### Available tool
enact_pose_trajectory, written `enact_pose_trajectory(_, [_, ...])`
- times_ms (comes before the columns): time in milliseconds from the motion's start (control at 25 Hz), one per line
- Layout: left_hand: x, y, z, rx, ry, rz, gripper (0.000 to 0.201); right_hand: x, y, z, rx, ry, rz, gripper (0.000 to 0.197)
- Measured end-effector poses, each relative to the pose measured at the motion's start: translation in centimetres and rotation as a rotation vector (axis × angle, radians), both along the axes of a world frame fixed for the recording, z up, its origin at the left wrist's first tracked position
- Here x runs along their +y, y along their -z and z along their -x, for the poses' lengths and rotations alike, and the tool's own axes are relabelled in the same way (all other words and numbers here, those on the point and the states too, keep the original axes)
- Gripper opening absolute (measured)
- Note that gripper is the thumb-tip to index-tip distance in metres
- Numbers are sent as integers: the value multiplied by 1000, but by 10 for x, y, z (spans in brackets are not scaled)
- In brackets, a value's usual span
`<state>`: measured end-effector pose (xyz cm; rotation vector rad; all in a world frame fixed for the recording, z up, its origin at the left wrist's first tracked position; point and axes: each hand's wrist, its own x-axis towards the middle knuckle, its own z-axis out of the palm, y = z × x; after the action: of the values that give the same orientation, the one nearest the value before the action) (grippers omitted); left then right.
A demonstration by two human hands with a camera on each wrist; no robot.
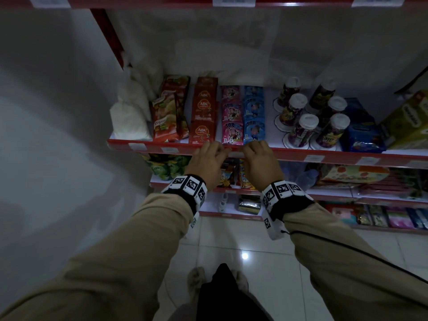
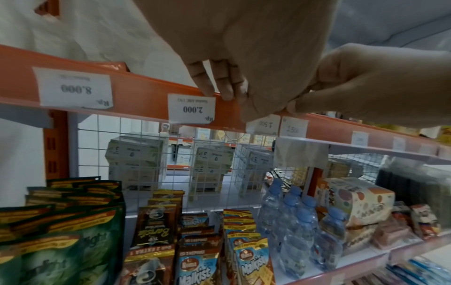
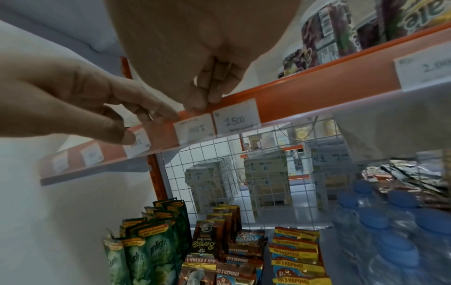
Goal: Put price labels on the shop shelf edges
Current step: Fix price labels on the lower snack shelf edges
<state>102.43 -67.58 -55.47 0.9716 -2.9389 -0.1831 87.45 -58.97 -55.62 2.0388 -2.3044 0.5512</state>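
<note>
The red shelf edge carries several white price labels behind a clear strip. My left hand curls over the edge, fingers on its top rim and thumb on the front, gripping the strip. Just to its right, my right hand has curled fingertips at the top of a small handwritten label that sits upside down in the strip. In the left wrist view the two hands nearly touch above that label. A second "1500" label sits right beside it. The right thumb is hidden.
Printed labels "2.000" and "8.000" sit further left on the same edge. Sachets, sauce packs and cups stand on the shelf above the edge. Water bottles and snack packs fill the shelf below.
</note>
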Motion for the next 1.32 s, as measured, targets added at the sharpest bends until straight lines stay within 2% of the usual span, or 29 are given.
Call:
enact_pose_trajectory(360, [-11,2,0,6,63,30,53,-6,0,-14,64,98,-19,31])
enact_pose_trajectory(680, [-19,5,-4,26,117,33,50,-16,1,-20,109,165,-69,17])
enact_pose_trajectory(800, [-22,5,-6,96,114,-23,50,-19,5,-20,92,209,-121,18])
enact_pose_trajectory(960, [-27,3,-6,187,97,-131,49,-20,1,-15,-131,271,54,12])
enact_pose_trajectory(1080, [-30,3,-6,289,70,-198,38,-23,-8,-12,-496,304,248,7])
enact_pose_trajectory(1200, [-31,0,-4,393,11,-300,35,-27,-12,-16,-822,377,276,21])
enact_pose_trajectory(1320, [-31,-3,-2,453,-17,-331,36,-27,-11,-24,-1034,362,261,28])
